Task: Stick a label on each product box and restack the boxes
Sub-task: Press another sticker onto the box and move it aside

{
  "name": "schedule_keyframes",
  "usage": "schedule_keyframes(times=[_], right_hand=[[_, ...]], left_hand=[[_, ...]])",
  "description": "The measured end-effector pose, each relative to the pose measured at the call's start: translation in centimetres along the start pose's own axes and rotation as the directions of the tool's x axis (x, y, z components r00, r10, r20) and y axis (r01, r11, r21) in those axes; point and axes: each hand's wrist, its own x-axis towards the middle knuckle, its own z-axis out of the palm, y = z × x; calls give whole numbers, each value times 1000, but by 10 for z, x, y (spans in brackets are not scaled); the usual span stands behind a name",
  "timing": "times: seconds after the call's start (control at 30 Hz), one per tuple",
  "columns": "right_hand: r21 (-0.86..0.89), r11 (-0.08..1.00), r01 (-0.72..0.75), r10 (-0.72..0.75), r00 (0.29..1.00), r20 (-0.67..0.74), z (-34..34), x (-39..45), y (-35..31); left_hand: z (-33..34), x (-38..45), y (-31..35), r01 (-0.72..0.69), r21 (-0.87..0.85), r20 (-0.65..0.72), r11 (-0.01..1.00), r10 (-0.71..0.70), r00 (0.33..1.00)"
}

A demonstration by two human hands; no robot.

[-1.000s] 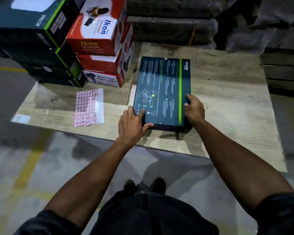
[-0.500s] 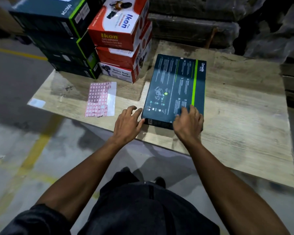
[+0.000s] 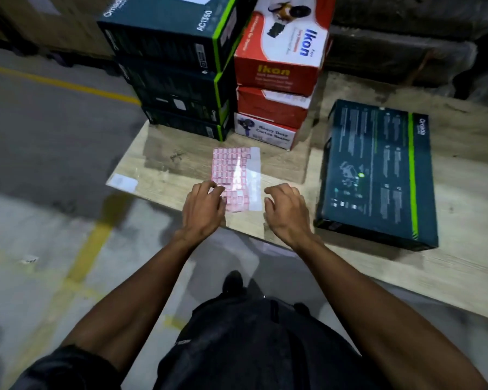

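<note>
label sheet [image 3: 237, 178] at 11 o'clock: thin, floppy, peel at corner | left hand [image 3: 204, 211] touches it, right hand [image 3: 286, 211] holds nothing, both loose

Dim warehouse light; glare streak on label sheet [image 3: 236, 178]; box stacks shadow the worktop [image 3: 462, 198]; motion blur, wide-angle edge bending.

A pale wooden board [image 3: 448, 277] rests above a grey concrete floor [image 3: 40, 220] crossed by yellow lines [image 3: 88, 249]; dim, possibly plastic-wrapped stacks [image 3: 406, 38] behind.
</note>
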Motion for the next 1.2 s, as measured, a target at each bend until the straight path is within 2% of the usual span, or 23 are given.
schedule_keyframes(times=[0.1,0.23,0.3,0.53,0.8,1.03,1.2], right_hand=[[22,998,-63,61,995,75,17,19,-16],[-80,988,-132,141,982,125,30,33,-23],[-103,984,-144,158,978,135,33,36,-24],[-232,968,-95,119,989,92,40,41,-32],[-269,961,-61,83,994,71,46,40,-35],[-260,955,-144,166,984,66,44,53,-40],[-299,946,-125,164,980,110,44,56,-42]], left_hand=[[-7,15,-19,-88,-11,64,996,89,994],[-2,30,-30,-258,-4,171,966,255,952],[2,35,-32,-292,1,194,956,286,938],[10,38,-34,-333,20,215,943,322,922],[13,38,-37,-347,9,203,938,338,919],[15,38,-39,-357,-2,184,934,351,918],[16,37,-40,-360,5,171,933,354,919]])
